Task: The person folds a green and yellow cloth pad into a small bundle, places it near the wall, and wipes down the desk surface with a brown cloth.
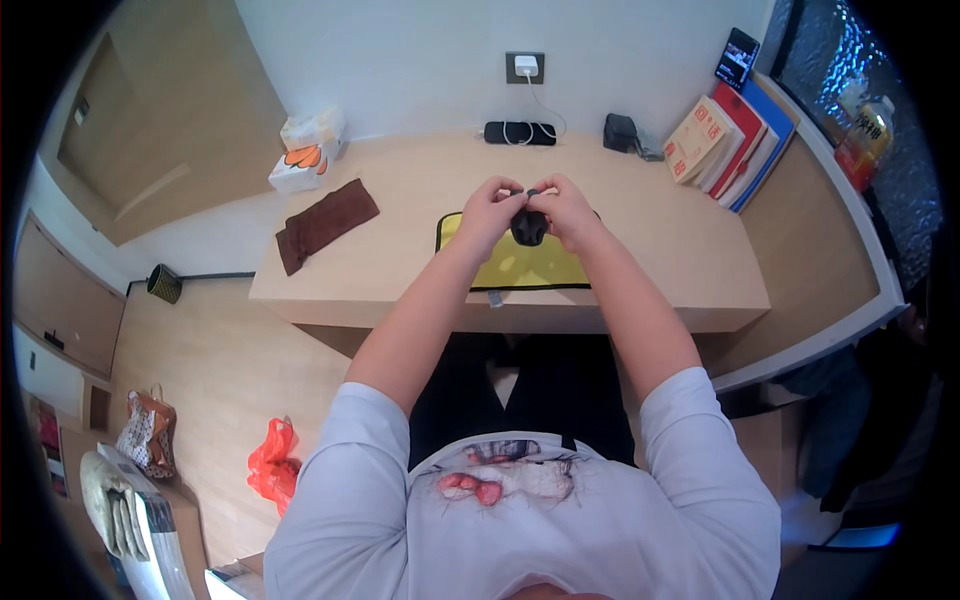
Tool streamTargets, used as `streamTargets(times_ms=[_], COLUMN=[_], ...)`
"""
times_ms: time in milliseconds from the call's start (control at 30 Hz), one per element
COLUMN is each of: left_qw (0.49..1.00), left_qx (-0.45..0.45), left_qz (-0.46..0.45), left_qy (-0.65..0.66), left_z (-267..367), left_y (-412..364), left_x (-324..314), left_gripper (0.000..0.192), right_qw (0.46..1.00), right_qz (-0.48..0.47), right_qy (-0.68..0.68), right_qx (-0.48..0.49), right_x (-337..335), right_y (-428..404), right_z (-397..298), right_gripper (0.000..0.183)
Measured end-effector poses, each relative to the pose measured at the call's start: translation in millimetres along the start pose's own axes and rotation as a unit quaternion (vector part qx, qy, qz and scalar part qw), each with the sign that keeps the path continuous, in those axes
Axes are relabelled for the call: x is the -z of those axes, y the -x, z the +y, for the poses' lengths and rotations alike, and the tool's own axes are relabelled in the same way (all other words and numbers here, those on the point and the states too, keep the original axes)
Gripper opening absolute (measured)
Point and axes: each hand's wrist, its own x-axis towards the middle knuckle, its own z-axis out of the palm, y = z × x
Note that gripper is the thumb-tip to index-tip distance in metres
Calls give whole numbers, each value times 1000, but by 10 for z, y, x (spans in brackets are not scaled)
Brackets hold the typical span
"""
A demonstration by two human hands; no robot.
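Note:
Between my left hand [491, 210] and my right hand [564, 210] is a small black pouch-like thing [529, 229] with folds on its lower side. The fingers of both hands pinch it along its upper edge, so part of it is hidden. Below the hands a yellow cloth with a black border [532, 268] lies flat at the front of the wooden desk [660, 255]. A small pale tag [495, 298] hangs from the cloth over the desk's front edge.
Left on the desk lies a folded brown cloth [330, 221], near tissue packs [304, 154]. A black device [520, 133] with a white cable lies by the wall. A black box [619, 133] and leaning books [727, 150] stand right. A red plastic bag [274, 465] is on the floor.

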Motion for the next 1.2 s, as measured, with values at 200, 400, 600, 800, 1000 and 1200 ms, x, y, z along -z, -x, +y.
streamTargets(times_ms=[200,400,600,800,1000,1200], left_qw=[998,994,990,966,979,981], left_qx=[-8,-10,-14,-24,4,-137], left_qz=[-42,-61,-51,-32,61,131], left_qy=[36,86,132,256,196,-33], left_z=[5,-138,-309,-316,-255,-408], left_y=[36,91,111,385,592,605], left_x=[11,106,239,95,-205,-149], left_gripper=[27,43,46,47,32,36], right_qw=[999,986,964,992,995,980], right_qz=[-8,-79,-40,70,56,55], right_qy=[31,-134,-254,-106,4,-44], right_qx=[1,-58,-66,-23,82,188], right_x=[17,98,156,-63,-237,-371], right_y=[-40,-5,-15,297,535,715], right_z=[29,-22,98,285,410,394], right_gripper=[35,28,25,36,37,31])
